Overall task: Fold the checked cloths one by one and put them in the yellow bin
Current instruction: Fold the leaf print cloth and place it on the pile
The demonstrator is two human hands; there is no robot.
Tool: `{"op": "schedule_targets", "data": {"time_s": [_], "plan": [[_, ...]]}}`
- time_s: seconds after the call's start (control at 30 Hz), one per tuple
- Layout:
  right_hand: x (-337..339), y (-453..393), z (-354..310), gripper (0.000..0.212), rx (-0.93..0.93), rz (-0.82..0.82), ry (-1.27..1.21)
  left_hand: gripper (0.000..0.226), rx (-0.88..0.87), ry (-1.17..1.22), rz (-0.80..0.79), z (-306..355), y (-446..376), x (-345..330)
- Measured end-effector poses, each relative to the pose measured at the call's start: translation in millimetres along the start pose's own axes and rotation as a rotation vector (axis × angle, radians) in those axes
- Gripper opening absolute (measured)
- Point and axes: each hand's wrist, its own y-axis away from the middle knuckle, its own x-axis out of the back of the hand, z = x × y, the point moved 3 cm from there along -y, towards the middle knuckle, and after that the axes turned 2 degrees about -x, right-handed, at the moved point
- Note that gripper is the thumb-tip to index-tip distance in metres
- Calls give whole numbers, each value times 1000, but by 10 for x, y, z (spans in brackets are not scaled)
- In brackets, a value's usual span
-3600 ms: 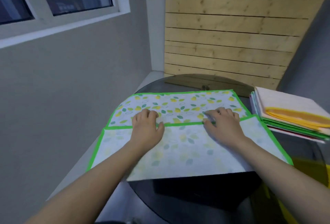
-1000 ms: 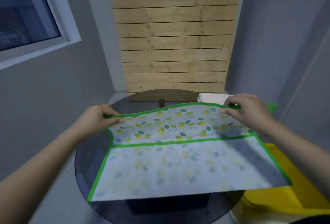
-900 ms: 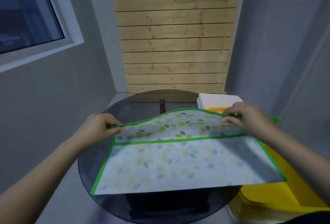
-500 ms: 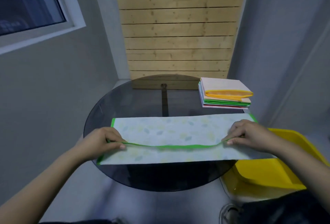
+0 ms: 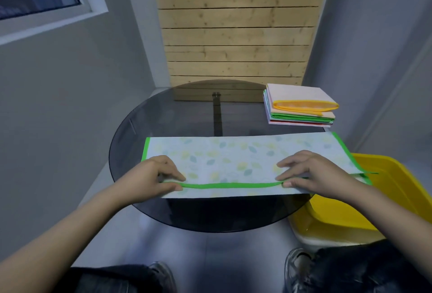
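A leaf-print cloth with a green border (image 5: pixel 233 157) lies as a long folded strip across the near half of the round dark glass table (image 5: pixel 177 115). My left hand (image 5: pixel 149 177) pinches the green edge near the strip's left end. My right hand (image 5: pixel 311 173) pinches the same edge near the right end. The edge sits close to the cloth's near side, slightly raised between my hands. The yellow bin (image 5: pixel 378 199) stands low at the table's right, and the cloth's right end overhangs it.
A stack of folded cloths (image 5: pixel 299 108) with orange, green and red edges rests at the table's far right. Wooden slats back the table, grey walls flank it, and a window is at upper left. My knees and shoes show below the table's near edge.
The far edge was lifted with both hands and brought toward me over the cloth, turning it into a narrow strip. Since half a second ago the hands have hardly moved.
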Motion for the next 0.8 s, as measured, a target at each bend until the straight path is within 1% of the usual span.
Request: {"op": "schedule_targets", "data": {"time_s": [0.07, 0.17, 0.2, 0.23, 0.3, 0.33, 0.4, 0.47, 0.67, 0.73, 0.8], "plan": [[-5, 3, -8, 13, -16, 15, -26, 12, -2, 13, -11, 44, -23, -23], [2, 29, -21, 10, -26, 54, -51, 11, -37, 16, 1, 104, -33, -7], [-9, 51, -22, 14, -23, 79, -62, 8, -54, 14, 18, 127, -31, 11], [-32, 78, -20, 22, -23, 113, -67, 8, -71, 17, 35, 143, -22, 26], [-127, 140, -12, 36, -36, 219, -42, 12, -115, 12, 67, 169, 17, 17], [-190, 174, -19, 37, -48, 281, -26, 9, -142, -7, 85, 173, 46, -21], [-309, 232, -66, 31, -73, 384, -4, 4, -190, -56, 133, 148, 118, -154], [-390, 264, -110, 25, -82, 446, -2, 7, -215, -107, 161, 114, 182, -307], [-477, 301, -116, 23, -19, 540, 53, 10, -268, -161, 207, 63, 221, -421], [-480, 296, -113, 24, -7, 540, 83, 8, -296, -203, 207, 89, 211, -416], [-473, 283, -117, 23, 4, 523, 110, 20, -329, -265, 200, 121, 198, -423]]}}
